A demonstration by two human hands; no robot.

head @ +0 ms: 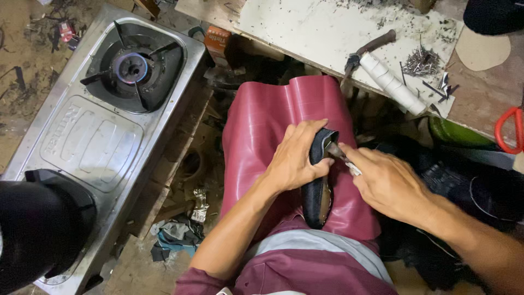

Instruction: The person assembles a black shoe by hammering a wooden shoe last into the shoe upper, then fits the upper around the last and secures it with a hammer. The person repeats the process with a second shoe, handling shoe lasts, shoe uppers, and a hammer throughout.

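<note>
A dark shoe upper on its last (317, 191) lies sole-up on the maroon leather sheet (262, 131) draped over my lap. My left hand (297, 158) wraps around the shoe's toe end and holds it steady. My right hand (385, 183) grips a small metal tool (337, 151) whose tip presses against the shoe's edge near the toe.
A steel gas stove (98, 136) with a lit burner (131, 66) stands at the left, a black pot (38, 224) on its near end. A workboard (327, 27) ahead carries a hammer (371, 46), a white roll (390, 82), a pile of nails (421, 60) and red-handled pliers (507, 131).
</note>
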